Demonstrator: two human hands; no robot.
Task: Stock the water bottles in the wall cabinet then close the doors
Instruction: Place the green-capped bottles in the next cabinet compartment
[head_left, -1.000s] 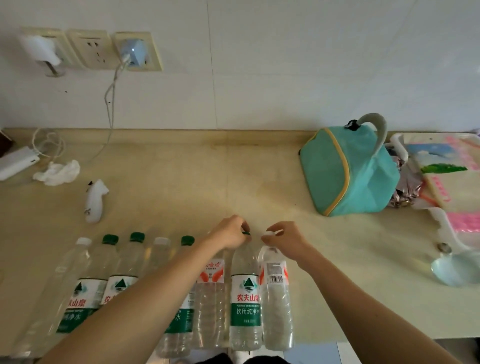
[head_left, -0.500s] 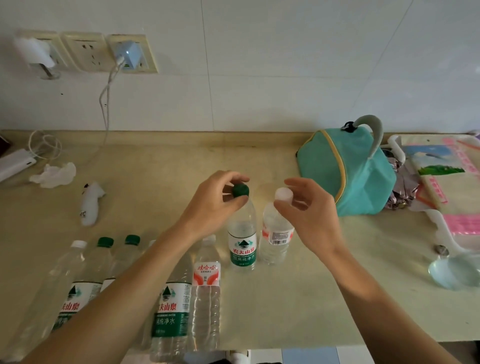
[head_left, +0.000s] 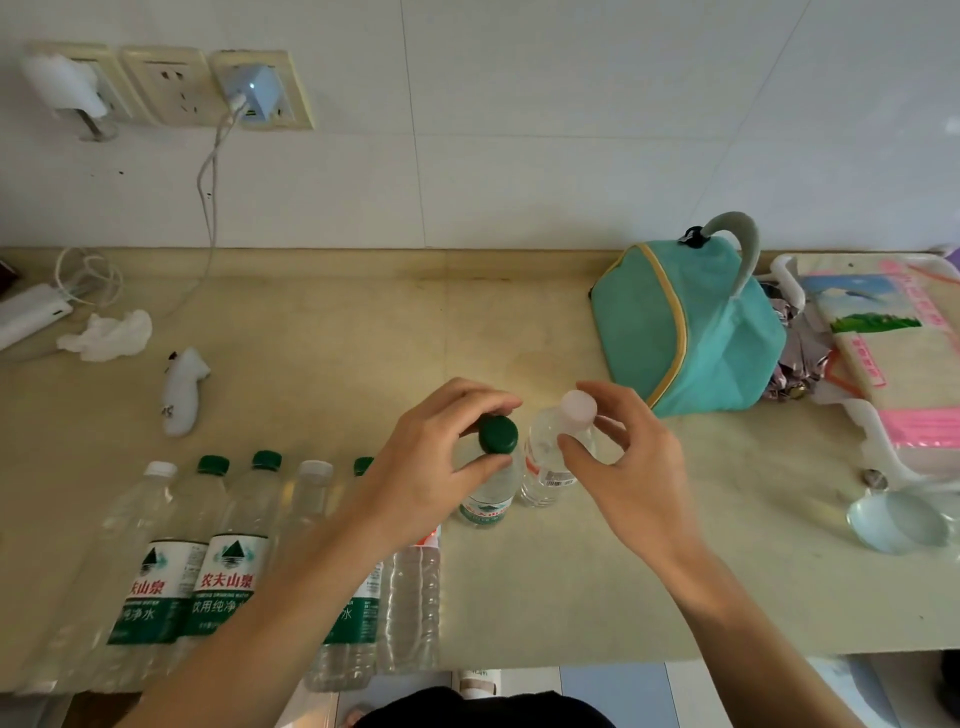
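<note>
Both forearms are extended from the bottom of the frame toward the middle, converging over the table (head_left: 519, 322). The left hand (head_left: 431, 467) is held palm down, fingers and thumb curled round the neck of the green-capped bottle (head_left: 491, 493), just under its cap. The right hand (head_left: 623, 467) is turned slightly inward, thumb and fingers pinched round the neck of the white-capped bottle (head_left: 545, 467) below its cap. Each hand is thus closed on its own bottle.

Both bottles are held side by side at mid-frame, just touching or nearly so. Their long axes are upright, caps pointed up toward the camera, bases toward the table; whether the bases are resting on the table cannot be told.

At the lower left of the frame a row of bottles (head_left: 208, 561) is laid flat on the table, long axes running up-down in the frame, caps pointed toward the wall; part of the row is hidden by the left forearm.

A teal bag (head_left: 685, 332) is seen at the right of centre, a white tissue (head_left: 109, 335) and a small white device (head_left: 182, 395) at the left, a clear spoon (head_left: 893, 519) at the far right. Wall sockets (head_left: 171, 85) are seen at the upper left.
</note>
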